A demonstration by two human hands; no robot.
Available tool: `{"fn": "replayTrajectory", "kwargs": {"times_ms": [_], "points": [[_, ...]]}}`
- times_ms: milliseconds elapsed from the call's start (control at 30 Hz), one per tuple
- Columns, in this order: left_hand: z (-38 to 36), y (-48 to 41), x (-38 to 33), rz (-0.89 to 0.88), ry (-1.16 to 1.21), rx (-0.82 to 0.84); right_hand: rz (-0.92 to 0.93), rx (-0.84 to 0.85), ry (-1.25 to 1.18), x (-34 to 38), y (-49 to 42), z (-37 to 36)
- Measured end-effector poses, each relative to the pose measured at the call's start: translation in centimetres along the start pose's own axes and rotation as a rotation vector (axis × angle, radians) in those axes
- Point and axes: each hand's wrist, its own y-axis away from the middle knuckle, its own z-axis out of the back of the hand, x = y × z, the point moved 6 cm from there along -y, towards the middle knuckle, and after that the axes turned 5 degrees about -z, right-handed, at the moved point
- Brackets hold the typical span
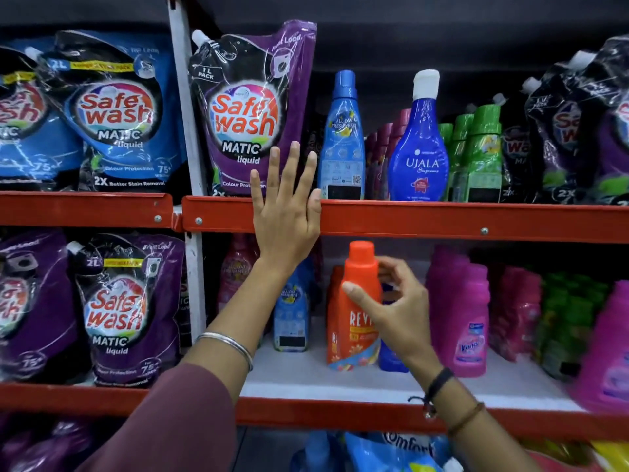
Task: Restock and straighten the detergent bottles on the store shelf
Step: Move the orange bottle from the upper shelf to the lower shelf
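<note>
An orange bottle (357,301) with an orange cap stands upright on the middle shelf (340,379). My right hand (391,301) curls around its neck and shoulder, thumb in front and fingers behind. My left hand (284,202) is flat and spread, resting against the red edge of the upper shelf (442,219), in front of a purple Safe Wash pouch (248,110). A second orange bottle (335,318) stands just behind to the left.
A light blue bottle (343,137) and a dark blue Ujala bottle (420,141) stand on the upper shelf with green bottles (480,155). Pink bottles (466,315) and a small blue bottle (291,311) flank the orange one. Safe Wash pouches (119,110) fill the left bay.
</note>
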Motion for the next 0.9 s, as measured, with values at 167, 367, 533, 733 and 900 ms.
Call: {"fn": "replayTrajectory", "kwargs": {"times_ms": [167,367,533,733,900], "points": [[-0.1,0.0,0.1,0.000,0.002,-0.025,-0.178,0.072,0.092,-5.8,1.8,-1.8],[-0.2,0.0,0.1,-0.004,0.016,-0.044,-0.326,0.142,0.142,-9.8,2.4,-3.3],[-0.2,0.1,0.2,-0.007,0.023,-0.050,-0.372,0.169,0.150,-11.0,2.8,-3.9],[-0.3,0.1,0.2,0.002,0.038,-0.036,-0.399,0.235,0.174,-12.0,3.5,-4.3],[-0.2,0.1,-0.1,0.028,0.049,0.013,-0.362,0.167,0.120,-10.0,3.8,-1.8]]}}
